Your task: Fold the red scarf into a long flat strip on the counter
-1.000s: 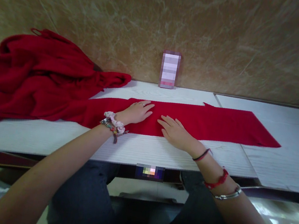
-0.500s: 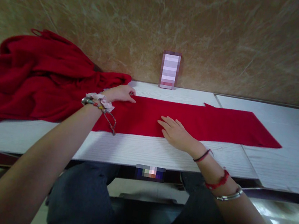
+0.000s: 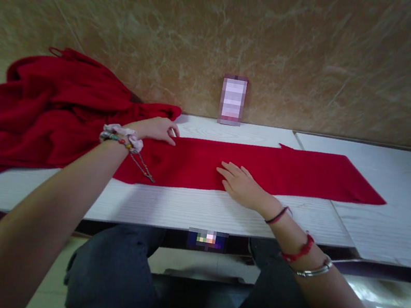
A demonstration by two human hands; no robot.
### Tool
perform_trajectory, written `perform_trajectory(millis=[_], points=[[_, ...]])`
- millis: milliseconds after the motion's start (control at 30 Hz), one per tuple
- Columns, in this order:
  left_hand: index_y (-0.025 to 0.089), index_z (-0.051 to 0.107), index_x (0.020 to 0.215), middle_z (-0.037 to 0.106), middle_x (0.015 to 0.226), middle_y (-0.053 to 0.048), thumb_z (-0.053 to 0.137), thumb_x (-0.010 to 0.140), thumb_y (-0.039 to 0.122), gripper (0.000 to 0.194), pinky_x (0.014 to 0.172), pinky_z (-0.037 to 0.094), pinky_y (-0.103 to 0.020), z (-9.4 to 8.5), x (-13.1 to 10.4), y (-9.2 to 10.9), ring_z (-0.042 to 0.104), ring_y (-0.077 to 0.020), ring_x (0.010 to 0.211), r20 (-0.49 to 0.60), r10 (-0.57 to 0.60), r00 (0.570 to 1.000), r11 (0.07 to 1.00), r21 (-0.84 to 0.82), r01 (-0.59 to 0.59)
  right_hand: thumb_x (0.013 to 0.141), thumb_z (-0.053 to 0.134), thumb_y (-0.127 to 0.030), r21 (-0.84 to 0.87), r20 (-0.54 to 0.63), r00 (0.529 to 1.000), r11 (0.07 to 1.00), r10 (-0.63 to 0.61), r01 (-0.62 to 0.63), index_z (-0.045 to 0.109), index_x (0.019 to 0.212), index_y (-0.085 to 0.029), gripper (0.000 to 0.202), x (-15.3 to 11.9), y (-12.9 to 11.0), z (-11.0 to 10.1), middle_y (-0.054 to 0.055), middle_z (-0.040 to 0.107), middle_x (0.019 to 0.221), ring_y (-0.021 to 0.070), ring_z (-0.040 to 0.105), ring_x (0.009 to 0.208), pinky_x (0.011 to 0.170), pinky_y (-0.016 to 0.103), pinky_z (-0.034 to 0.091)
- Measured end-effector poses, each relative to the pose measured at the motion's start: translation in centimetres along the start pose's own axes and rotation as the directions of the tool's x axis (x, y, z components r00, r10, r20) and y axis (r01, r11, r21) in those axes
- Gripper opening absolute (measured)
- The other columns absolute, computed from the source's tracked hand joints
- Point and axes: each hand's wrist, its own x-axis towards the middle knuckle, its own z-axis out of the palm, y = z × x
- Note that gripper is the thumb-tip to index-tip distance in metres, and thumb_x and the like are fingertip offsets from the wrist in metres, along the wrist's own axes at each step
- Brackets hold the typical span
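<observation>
A long red cloth (image 3: 297, 172) lies flat across the white table, with a slanted end at the right. Its left part is bunched in loose folds. My left hand (image 3: 160, 129) is at the cloth's upper edge beside the folds, thumb and fingers curved toward the fabric; whether it pinches any cloth is too small to tell. Spread out on the flat part, near its lower edge, is my right hand (image 3: 239, 182), palm down and holding nothing.
Behind the white table (image 3: 397, 207) stands a brown marbled wall (image 3: 325, 53). A blurred-out phone-like object (image 3: 232, 100) leans on it at the table's back edge. Another blurred object (image 3: 207, 240) shows below the front edge, between my knees.
My left hand has moved a little to the left along the cloth's upper edge. The flat cloth near it has shifted slightly. My right hand stays nearly in place.
</observation>
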Motion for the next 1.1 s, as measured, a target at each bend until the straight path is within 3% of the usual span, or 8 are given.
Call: perform_trajectory(millis=[67,167,300,467,633,767,900,1100], points=[[0.016,0.069,0.089,0.068,0.082,-0.003,0.059,0.063,0.047,0.041,0.068,0.043,-0.02,-0.3,-0.1,-0.1,0.061,-0.0173,0.078,-0.047,-0.023,0.999,0.999,0.025,0.024,0.093,0.031,-0.02,-0.004,-0.004,1.0,1.0,-0.005,0.005,0.044,0.136,-0.012,0.045,0.0,0.0,0.0,0.013,0.039,0.145,0.0267,0.036,0.133,0.107,0.049,0.031],[0.015,0.069,0.087,0.065,0.072,-0.003,0.044,0.072,0.049,0.045,0.061,0.042,-0.022,-0.7,-0.4,-0.4,0.059,-0.0164,0.068,-0.059,-0.071,0.996,0.993,-0.098,0.065,0.093,0.031,-0.02,-0.007,-0.012,1.0,1.0,-0.006,0.006,0.044,0.136,-0.013,0.046,0.0,0.0,0.1,0.013,0.038,0.145,0.0265,0.036,0.132,0.107,0.048,0.031],[0.015,0.067,0.088,0.066,0.072,-0.002,0.052,0.063,0.041,0.039,0.059,0.042,-0.02,-0.9,-1.2,-0.3,0.059,-0.0153,0.066,0.064,-0.013,0.998,0.979,-0.202,0.025,0.093,0.031,-0.02,-0.006,-0.016,1.0,1.0,-0.001,0.001,0.044,0.136,-0.013,0.045,0.0,0.0,0.2,0.013,0.039,0.145,0.0262,0.036,0.133,0.107,0.047,0.031],[0.017,0.065,0.087,0.067,0.069,-0.001,0.056,0.059,0.037,0.035,0.06,0.042,-0.02,-0.2,-2.1,2.0,0.06,-0.0153,0.067,0.165,0.005,0.986,0.987,-0.16,0.022,0.093,0.033,-0.02,-0.012,-0.012,1.0,1.0,-0.003,0.003,0.043,0.137,-0.012,0.046,0.0,0.0,0.2,0.014,0.039,0.145,0.0262,0.036,0.133,0.107,0.047,0.03],[0.019,0.065,0.079,0.065,0.065,0.001,0.054,0.06,0.034,0.026,0.059,0.04,-0.02,0.7,-1.9,2.7,0.058,-0.0146,0.065,0.116,0.015,0.993,0.998,-0.057,-0.008,0.093,0.031,-0.018,-0.049,-0.006,1.0,0.999,0.0,0.0,0.044,0.136,-0.01,0.046,-0.1,-0.3,-0.1,0.014,0.038,0.145,0.028,0.036,0.133,0.106,0.049,0.032],[0.021,0.066,0.08,0.068,0.076,0.0,0.052,0.062,0.034,0.026,0.062,0.041,-0.021,1.0,-1.3,2.1,0.059,-0.0161,0.072,0.062,0.044,0.997,0.998,0.051,-0.047,0.09,0.031,-0.011,-0.082,-0.057,0.997,0.996,-0.049,0.044,0.047,0.133,-0.007,0.046,0.4,-1.6,-0.7,0.013,0.036,0.147,0.0278,0.029,0.136,0.109,0.053,0.024],[0.02,0.066,0.085,0.069,0.081,-0.001,0.049,0.066,0.031,0.028,0.065,0.043,-0.019,0.8,-1.3,2.0,0.059,-0.0154,0.074,0.055,0.049,0.997,0.993,0.102,-0.055,0.095,0.032,-0.022,-0.015,-0.151,0.981,0.993,-0.121,0.121,0.044,0.136,-0.014,0.044,1.8,-3.8,-1.0,0.009,0.039,0.145,0.0221,0.03,0.136,0.111,0.046,0.024],[0.013,0.064,0.101,0.068,0.095,-0.007,0.04,0.077,0.027,0.036,0.075,0.044,-0.02,-0.5,-1.9,1.4,0.062,-0.0159,0.082,-0.078,0.022,0.997,0.985,0.175,-0.008,0.096,0.031,-0.039,0.072,0.018,0.978,0.975,-0.21,0.208,0.04,0.139,-0.021,0.047,2.9,-4.9,0.1,0.005,0.037,0.147,0.0264,0.03,0.136,0.108,0.055,0.025]])
